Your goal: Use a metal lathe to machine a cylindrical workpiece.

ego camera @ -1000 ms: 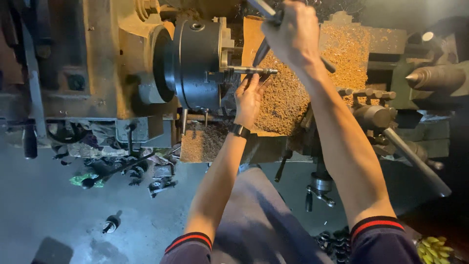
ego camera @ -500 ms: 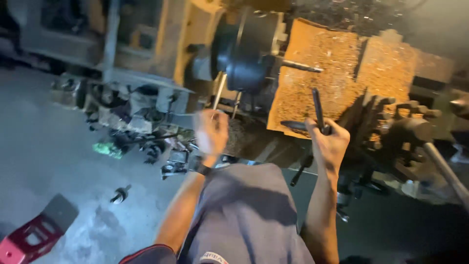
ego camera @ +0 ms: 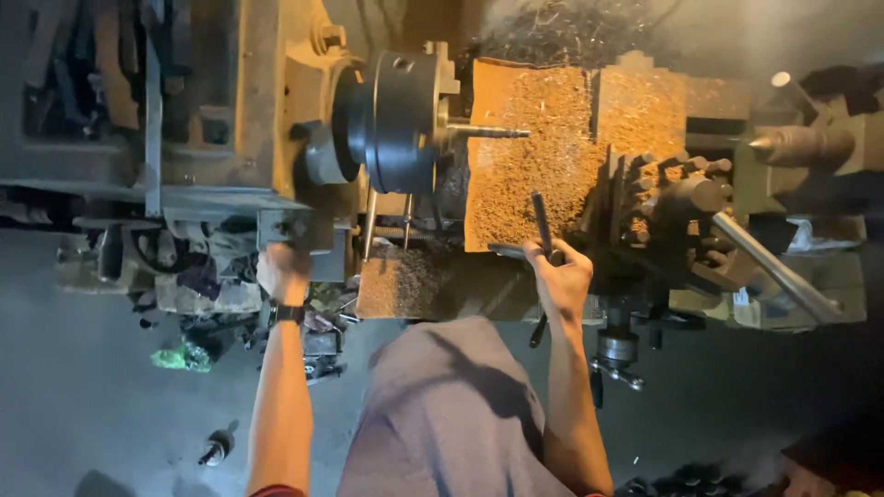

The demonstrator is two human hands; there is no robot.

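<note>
Head cam: my right hand point(ego camera: 560, 276) is closed round a dark T-handled chuck key point(ego camera: 540, 225), near side of the chip-covered carriage point(ego camera: 534, 184). Left hand point(ego camera: 281, 271) grips a lever by the headstock point(ego camera: 230, 110), left of the chuck point(ego camera: 396, 120) w/ threaded rod point(ego camera: 488, 132). Looks like setup stage; next needs the key seated square.

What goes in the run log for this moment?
left hand: on lathe control | right hand: holds dark T-handled key | chuck: grips threaded rod
</note>
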